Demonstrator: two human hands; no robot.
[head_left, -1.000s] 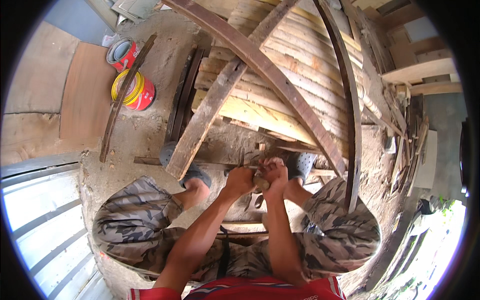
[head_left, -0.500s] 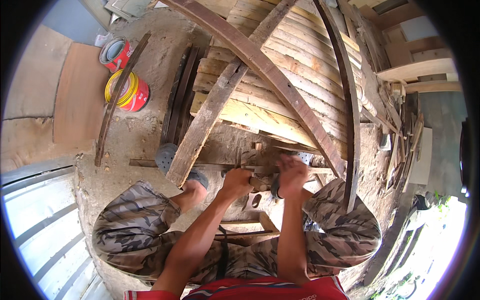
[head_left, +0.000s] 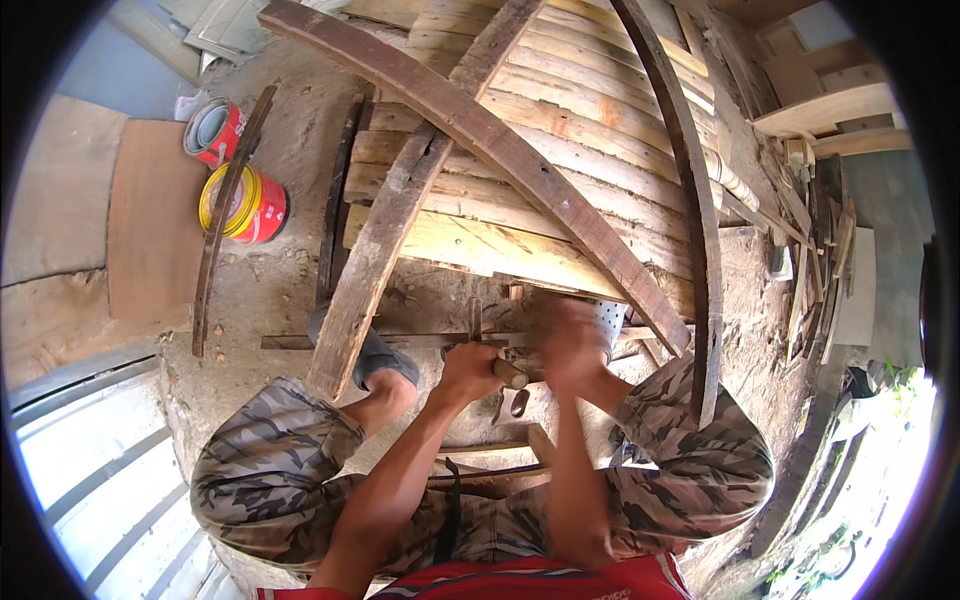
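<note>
My left hand (head_left: 472, 370) is closed around a short wooden-handled tool, and the rounded handle end (head_left: 511, 374) sticks out on its right side. What lies at the tool's other end cannot be made out. Just beyond the fist a narrow dark upright piece (head_left: 475, 314) stands by a thin wooden strip (head_left: 400, 341) lying across the floor. My right hand (head_left: 572, 345) is to the right of the fist, smeared by motion, its fingers unreadable. Under the handle lies a tool part with an oval hole (head_left: 518, 403).
Beyond my feet, in dark sandals (head_left: 383, 357), is a platform of pale planks (head_left: 590, 130). Long beams lean across it: a weathered one (head_left: 372, 255), a reddish-brown one (head_left: 500, 150) and a dark one (head_left: 690, 180). Two paint buckets (head_left: 262, 205) stand left behind a thin strip (head_left: 222, 225).
My right hand has shifted slightly left and down and is more blurred. My left hand keeps its grip, with more of the handle end showing. The view has shifted a little.
</note>
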